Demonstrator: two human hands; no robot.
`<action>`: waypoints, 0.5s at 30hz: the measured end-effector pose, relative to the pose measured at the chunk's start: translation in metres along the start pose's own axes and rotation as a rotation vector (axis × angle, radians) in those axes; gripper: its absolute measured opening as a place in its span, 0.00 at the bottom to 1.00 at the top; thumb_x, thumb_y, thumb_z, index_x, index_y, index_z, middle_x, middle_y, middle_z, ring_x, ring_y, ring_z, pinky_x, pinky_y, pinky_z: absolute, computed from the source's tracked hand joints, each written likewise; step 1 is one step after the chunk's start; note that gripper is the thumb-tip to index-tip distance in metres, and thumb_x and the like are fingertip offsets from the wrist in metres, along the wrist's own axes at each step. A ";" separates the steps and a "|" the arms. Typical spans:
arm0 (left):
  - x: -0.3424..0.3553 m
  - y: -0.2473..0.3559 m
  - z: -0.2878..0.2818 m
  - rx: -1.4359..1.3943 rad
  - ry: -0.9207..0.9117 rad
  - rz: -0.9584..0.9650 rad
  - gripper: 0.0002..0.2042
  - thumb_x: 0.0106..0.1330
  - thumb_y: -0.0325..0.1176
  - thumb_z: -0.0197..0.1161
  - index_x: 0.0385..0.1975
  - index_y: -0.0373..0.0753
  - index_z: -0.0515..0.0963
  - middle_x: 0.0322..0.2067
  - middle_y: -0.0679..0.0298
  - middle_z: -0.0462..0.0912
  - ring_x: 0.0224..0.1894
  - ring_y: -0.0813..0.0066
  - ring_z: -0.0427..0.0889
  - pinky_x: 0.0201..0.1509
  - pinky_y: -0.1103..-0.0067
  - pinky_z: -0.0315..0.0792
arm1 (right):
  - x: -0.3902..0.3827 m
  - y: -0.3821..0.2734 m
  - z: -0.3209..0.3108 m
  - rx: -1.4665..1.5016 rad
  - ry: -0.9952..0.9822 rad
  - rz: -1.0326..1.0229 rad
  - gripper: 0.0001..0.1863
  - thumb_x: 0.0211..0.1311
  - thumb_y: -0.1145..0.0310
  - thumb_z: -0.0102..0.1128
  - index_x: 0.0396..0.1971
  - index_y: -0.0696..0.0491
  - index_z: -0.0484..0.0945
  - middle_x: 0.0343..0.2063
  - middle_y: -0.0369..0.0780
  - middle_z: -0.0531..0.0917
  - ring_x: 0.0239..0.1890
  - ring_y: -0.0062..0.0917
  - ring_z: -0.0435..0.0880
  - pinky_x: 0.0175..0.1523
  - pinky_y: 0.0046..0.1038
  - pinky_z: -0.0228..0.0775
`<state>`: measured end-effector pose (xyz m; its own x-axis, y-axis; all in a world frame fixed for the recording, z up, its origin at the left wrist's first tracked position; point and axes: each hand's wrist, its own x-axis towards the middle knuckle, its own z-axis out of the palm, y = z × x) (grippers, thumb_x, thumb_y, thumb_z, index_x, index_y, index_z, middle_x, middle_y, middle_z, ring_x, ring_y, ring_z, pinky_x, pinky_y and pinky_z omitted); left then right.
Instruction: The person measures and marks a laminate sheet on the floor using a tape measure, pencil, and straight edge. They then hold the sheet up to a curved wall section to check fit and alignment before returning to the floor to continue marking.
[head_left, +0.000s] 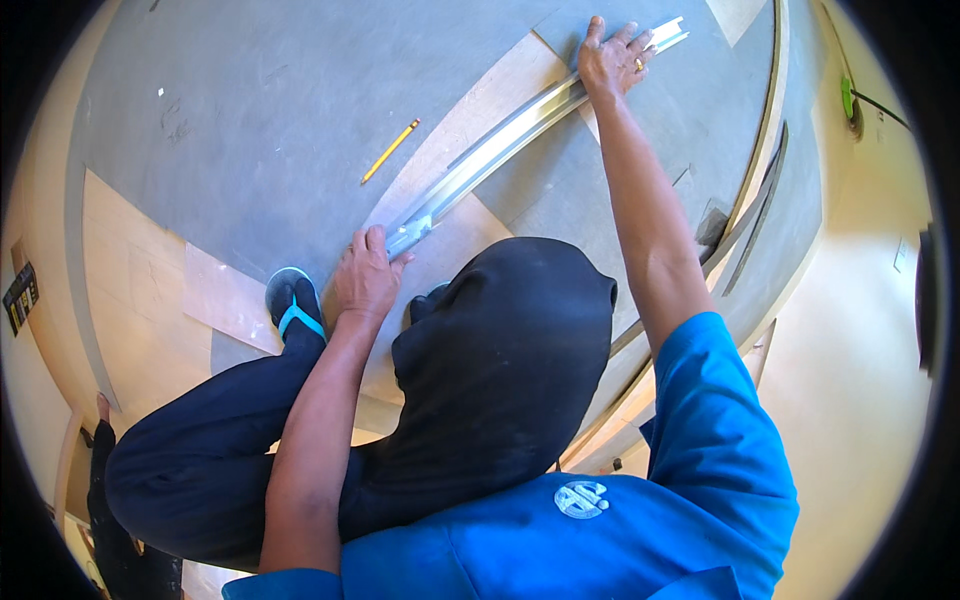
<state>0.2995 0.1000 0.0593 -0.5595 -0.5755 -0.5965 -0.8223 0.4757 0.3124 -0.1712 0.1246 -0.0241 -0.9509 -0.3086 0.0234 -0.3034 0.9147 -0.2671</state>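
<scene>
A long, pale metal channel [520, 130] lies slantwise across the grey floor, in front of my bent knee. My left hand [365, 278] is closed on its near end, where a strip of clear or bluish film seems to cling. At the far end my right hand [612, 62] rests across the channel, arm stretched out and fingers spread; a ring shows on one finger. The channel's tip sticks out past that hand. To the left of the channel, apart from it, a yellow pencil [390, 152] lies on the floor.
Tan sheets [130, 255] lie on the grey floor [250, 120]. Long thin strips [755, 200] curve along the right side, near a pale wall [850, 330]. My sandalled foot [295, 305] stands beside my left hand. Another person's dark-clothed leg [110, 510] shows at the lower left.
</scene>
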 end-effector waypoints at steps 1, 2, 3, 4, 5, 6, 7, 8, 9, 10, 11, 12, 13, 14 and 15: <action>0.001 0.001 0.000 0.011 -0.022 -0.019 0.26 0.67 0.51 0.70 0.57 0.42 0.71 0.52 0.53 0.78 0.53 0.44 0.83 0.52 0.56 0.79 | -0.001 -0.001 0.001 0.013 0.008 -0.006 0.47 0.76 0.35 0.40 0.79 0.58 0.55 0.81 0.54 0.47 0.83 0.53 0.41 0.82 0.53 0.39; -0.001 0.001 -0.002 0.001 -0.021 -0.023 0.26 0.67 0.50 0.70 0.57 0.42 0.71 0.52 0.53 0.78 0.52 0.44 0.83 0.52 0.56 0.79 | -0.003 -0.001 0.002 0.025 0.016 -0.010 0.46 0.76 0.36 0.40 0.79 0.59 0.55 0.81 0.54 0.47 0.83 0.52 0.41 0.82 0.53 0.38; -0.003 0.002 -0.003 -0.013 -0.017 -0.024 0.25 0.68 0.49 0.70 0.56 0.42 0.71 0.51 0.53 0.77 0.52 0.44 0.83 0.51 0.55 0.79 | -0.003 -0.001 0.001 0.043 0.018 -0.008 0.46 0.77 0.37 0.40 0.79 0.59 0.55 0.81 0.54 0.47 0.83 0.52 0.41 0.82 0.52 0.39; -0.002 0.003 -0.003 -0.026 -0.013 -0.025 0.25 0.68 0.49 0.70 0.56 0.43 0.72 0.51 0.53 0.77 0.52 0.44 0.83 0.51 0.55 0.79 | -0.005 -0.001 0.001 0.061 0.020 -0.005 0.45 0.77 0.38 0.41 0.78 0.60 0.55 0.81 0.54 0.47 0.83 0.52 0.41 0.82 0.51 0.39; 0.001 0.005 -0.003 -0.020 -0.013 -0.020 0.24 0.68 0.49 0.70 0.56 0.43 0.72 0.51 0.53 0.77 0.52 0.44 0.83 0.51 0.55 0.79 | -0.005 -0.002 0.001 0.079 0.023 -0.002 0.44 0.78 0.39 0.42 0.78 0.61 0.55 0.81 0.55 0.47 0.83 0.51 0.41 0.82 0.51 0.40; 0.003 0.005 -0.003 -0.010 -0.019 -0.014 0.24 0.68 0.48 0.70 0.56 0.44 0.72 0.51 0.54 0.77 0.52 0.44 0.83 0.51 0.55 0.80 | -0.005 0.000 0.001 0.110 0.051 -0.007 0.43 0.78 0.41 0.43 0.78 0.60 0.55 0.81 0.55 0.47 0.83 0.51 0.43 0.82 0.50 0.40; 0.004 0.005 -0.004 0.000 -0.025 -0.008 0.23 0.68 0.48 0.70 0.56 0.45 0.72 0.51 0.54 0.77 0.52 0.44 0.83 0.51 0.55 0.80 | -0.003 0.002 0.002 0.141 0.079 -0.010 0.42 0.78 0.42 0.44 0.78 0.60 0.55 0.80 0.55 0.48 0.82 0.51 0.44 0.82 0.49 0.41; 0.002 0.004 -0.005 0.019 -0.031 -0.004 0.23 0.66 0.48 0.71 0.54 0.44 0.73 0.49 0.55 0.77 0.50 0.45 0.83 0.49 0.55 0.80 | -0.003 0.005 0.002 0.172 0.108 -0.014 0.41 0.78 0.44 0.46 0.78 0.60 0.56 0.80 0.55 0.48 0.82 0.51 0.45 0.82 0.48 0.42; 0.003 0.006 -0.006 0.035 -0.030 0.002 0.22 0.65 0.47 0.72 0.52 0.44 0.73 0.48 0.55 0.77 0.49 0.46 0.84 0.48 0.56 0.80 | -0.002 0.008 0.003 0.186 0.139 -0.007 0.41 0.78 0.46 0.47 0.77 0.60 0.56 0.80 0.56 0.48 0.82 0.51 0.47 0.82 0.48 0.42; 0.005 0.007 -0.007 0.051 -0.029 0.008 0.22 0.63 0.47 0.73 0.50 0.43 0.74 0.46 0.55 0.77 0.48 0.48 0.84 0.47 0.56 0.80 | -0.004 0.010 0.006 0.200 0.170 -0.001 0.40 0.78 0.48 0.48 0.77 0.61 0.56 0.80 0.56 0.48 0.81 0.51 0.48 0.82 0.48 0.42; 0.007 0.008 -0.008 0.078 -0.043 0.020 0.22 0.63 0.47 0.73 0.50 0.43 0.74 0.46 0.56 0.77 0.48 0.48 0.84 0.47 0.56 0.80 | -0.004 0.012 0.008 0.214 0.202 0.006 0.39 0.77 0.49 0.49 0.77 0.61 0.56 0.79 0.57 0.49 0.81 0.52 0.49 0.82 0.47 0.43; 0.008 0.007 -0.010 0.109 -0.056 0.026 0.22 0.63 0.47 0.73 0.50 0.43 0.74 0.46 0.56 0.77 0.48 0.48 0.84 0.46 0.56 0.80 | -0.006 0.008 0.008 0.192 0.191 0.048 0.39 0.77 0.50 0.48 0.77 0.61 0.56 0.79 0.58 0.49 0.81 0.52 0.50 0.82 0.47 0.43; 0.009 0.006 -0.012 0.140 -0.069 0.032 0.23 0.63 0.47 0.73 0.50 0.43 0.74 0.45 0.56 0.77 0.47 0.49 0.84 0.46 0.57 0.80 | -0.007 0.004 0.008 0.170 0.179 0.089 0.38 0.77 0.52 0.48 0.77 0.62 0.56 0.79 0.58 0.49 0.80 0.52 0.51 0.82 0.48 0.42; 0.009 0.006 -0.011 0.155 -0.070 0.055 0.23 0.63 0.48 0.73 0.50 0.43 0.74 0.46 0.56 0.77 0.47 0.48 0.84 0.46 0.57 0.81 | -0.008 0.001 0.005 0.147 0.167 0.130 0.38 0.77 0.53 0.48 0.76 0.62 0.56 0.79 0.59 0.49 0.80 0.53 0.52 0.82 0.48 0.42; 0.011 0.005 -0.012 0.171 -0.067 0.078 0.23 0.63 0.48 0.73 0.50 0.42 0.73 0.46 0.56 0.77 0.47 0.48 0.84 0.46 0.57 0.81 | -0.007 0.004 0.006 0.139 0.159 0.121 0.37 0.77 0.54 0.48 0.76 0.62 0.56 0.79 0.59 0.49 0.80 0.53 0.52 0.82 0.48 0.42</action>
<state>0.2878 0.0882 0.0632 -0.6080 -0.4898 -0.6248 -0.7439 0.6265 0.2327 -0.1654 0.1287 -0.0306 -0.9809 -0.1435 0.1314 -0.1854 0.8944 -0.4070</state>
